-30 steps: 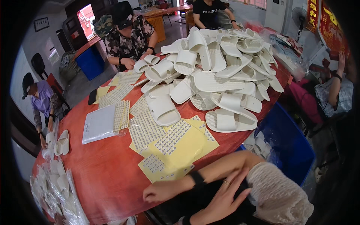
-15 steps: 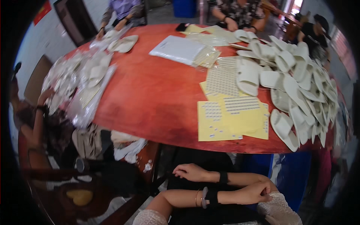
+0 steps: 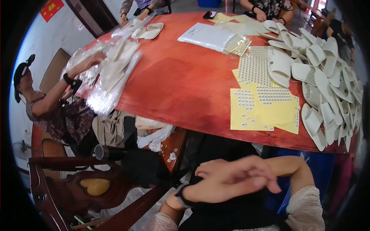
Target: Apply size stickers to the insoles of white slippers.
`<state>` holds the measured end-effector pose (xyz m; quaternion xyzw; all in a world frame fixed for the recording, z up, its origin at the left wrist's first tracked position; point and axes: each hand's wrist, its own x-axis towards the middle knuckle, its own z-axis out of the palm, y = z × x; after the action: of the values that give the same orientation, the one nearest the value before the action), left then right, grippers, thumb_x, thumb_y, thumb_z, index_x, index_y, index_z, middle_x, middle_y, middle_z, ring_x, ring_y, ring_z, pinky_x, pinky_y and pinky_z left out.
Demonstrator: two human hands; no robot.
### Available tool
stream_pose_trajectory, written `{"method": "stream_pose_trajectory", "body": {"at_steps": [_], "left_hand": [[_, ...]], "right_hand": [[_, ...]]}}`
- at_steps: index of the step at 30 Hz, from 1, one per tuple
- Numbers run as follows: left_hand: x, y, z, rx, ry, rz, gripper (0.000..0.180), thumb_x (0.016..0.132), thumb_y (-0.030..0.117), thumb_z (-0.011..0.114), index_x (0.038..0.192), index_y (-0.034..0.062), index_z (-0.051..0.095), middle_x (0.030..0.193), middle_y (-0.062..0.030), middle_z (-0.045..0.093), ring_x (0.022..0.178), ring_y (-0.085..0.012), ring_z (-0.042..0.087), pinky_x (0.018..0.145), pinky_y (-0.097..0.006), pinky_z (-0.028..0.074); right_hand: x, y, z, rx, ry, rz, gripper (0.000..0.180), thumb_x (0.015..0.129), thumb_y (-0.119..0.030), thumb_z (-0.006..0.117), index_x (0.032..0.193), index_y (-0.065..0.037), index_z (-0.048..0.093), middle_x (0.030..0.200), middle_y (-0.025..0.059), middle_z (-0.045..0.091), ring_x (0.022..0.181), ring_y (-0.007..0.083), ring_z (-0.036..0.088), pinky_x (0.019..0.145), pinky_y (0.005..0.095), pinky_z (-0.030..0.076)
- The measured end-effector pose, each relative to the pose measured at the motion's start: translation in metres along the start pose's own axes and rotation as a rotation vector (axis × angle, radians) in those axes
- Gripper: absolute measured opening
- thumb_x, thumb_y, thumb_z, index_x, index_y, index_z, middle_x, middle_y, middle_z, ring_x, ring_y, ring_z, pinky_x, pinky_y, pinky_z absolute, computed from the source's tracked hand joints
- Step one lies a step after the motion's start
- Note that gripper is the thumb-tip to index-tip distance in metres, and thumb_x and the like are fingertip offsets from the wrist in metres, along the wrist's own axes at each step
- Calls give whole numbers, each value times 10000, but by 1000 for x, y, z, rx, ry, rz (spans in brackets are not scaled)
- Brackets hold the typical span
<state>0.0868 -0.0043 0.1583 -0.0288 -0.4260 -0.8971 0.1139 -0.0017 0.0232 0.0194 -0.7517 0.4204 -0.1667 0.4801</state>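
Observation:
My forearms cross in front of my body, below the near edge of the red table (image 3: 173,77). My left hand (image 3: 227,183), with a dark band and a thin bracelet at its wrist, lies over my right arm. Its fingers are stretched and apart, somewhat smeared by motion, with nothing in them. Behind it, my right hand (image 3: 207,168) shows only in part; its visible fingers are loosely bent and hold nothing I can see. Nearest on the table are yellow sticker sheets (image 3: 246,115) with rows of small labels. Right of them is a heap of off-white slippers (image 3: 320,81).
A white plastic packet (image 3: 206,36) lies farther back. At the left, a person's hand (image 3: 90,63) is over slippers in clear plastic bags (image 3: 111,92). Other people sit at the far side. A wooden chair (image 3: 42,192) stands lower left, a blue bin (image 3: 318,173) under the table's right.
My view has turned left. My left hand has opened from a loose curl and now overlaps my right hand. The person at the left has reached farther over the bags.

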Motion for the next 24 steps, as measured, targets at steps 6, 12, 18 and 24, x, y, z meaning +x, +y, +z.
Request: {"method": "stream_pose_trajectory", "body": {"at_steps": [6, 12, 18, 24], "left_hand": [[-69, 52, 25, 1922, 648, 821, 109, 802, 294, 644, 802, 213, 571, 775, 37, 601, 760, -186, 604, 720, -345, 424], [-96, 34, 38, 2133, 634, 600, 153, 801, 267, 633, 857, 148, 554, 813, -25, 591, 787, -218, 594, 753, -367, 425], [-98, 20, 20, 2148, 585, 584, 211, 799, 240, 621, 911, 83, 536, 852, -88, 580, 814, -250, 585, 787, -388, 426], [-81, 16, -6, 2132, 596, 654, 273, 798, 213, 610, 965, 17, 519, 891, -150, 570, 840, -281, 576, 820, -409, 426]], "right_hand": [[-64, -119, -84, -430, 711, -498, 209, 682, -172, 643, 881, -114, 621, 840, 19, 617, 689, 175, 593, 600, 295, 440], [-121, -172, -76, -648, 436, -357, 169, 627, -193, 658, 785, -136, 635, 794, 3, 598, 651, 173, 561, 583, 305, 413], [-163, -149, -29, -640, 372, -185, 169, 608, -176, 664, 769, -131, 642, 774, 2, 593, 646, 170, 556, 604, 311, 427], [-190, -133, -22, -639, 450, -27, 169, 588, -159, 669, 753, -126, 649, 754, 2, 587, 641, 168, 551, 625, 317, 440]]}}
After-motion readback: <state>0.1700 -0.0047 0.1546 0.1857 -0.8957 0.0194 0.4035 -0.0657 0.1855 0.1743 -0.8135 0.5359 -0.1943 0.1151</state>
